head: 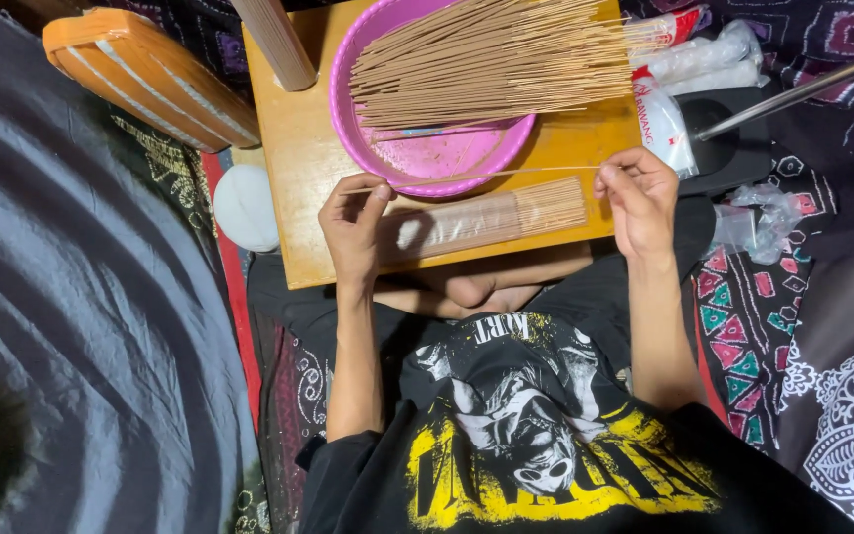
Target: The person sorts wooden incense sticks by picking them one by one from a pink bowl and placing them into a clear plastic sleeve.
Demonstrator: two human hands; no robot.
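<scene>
Thin stick (pixel 506 174), pale tan, long, straight; held level btwn both hands, just above pink basin (pixel 427 158) rim. Left hand (pixel 353 222) pinches one end, right hand (pixel 637 193) pinches other, fingertips only. Just below stick, btwn hands: clear-wrapped stick bundle (pixel 486 220) flat on wooden table (pixel 294 148). Beyond hands: loose stick pile (pixel 491 59) across basin. Risk, as judged: stick looks brittle, could snap if bent btwn pinches; sleeve or wrist could nudge pile, spill sticks off basin.

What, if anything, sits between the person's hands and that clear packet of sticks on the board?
Nothing visible does. The left hand already rests on the clear packet, and the right hand is just beside its far end, both pinching one thin stick above it.
</scene>
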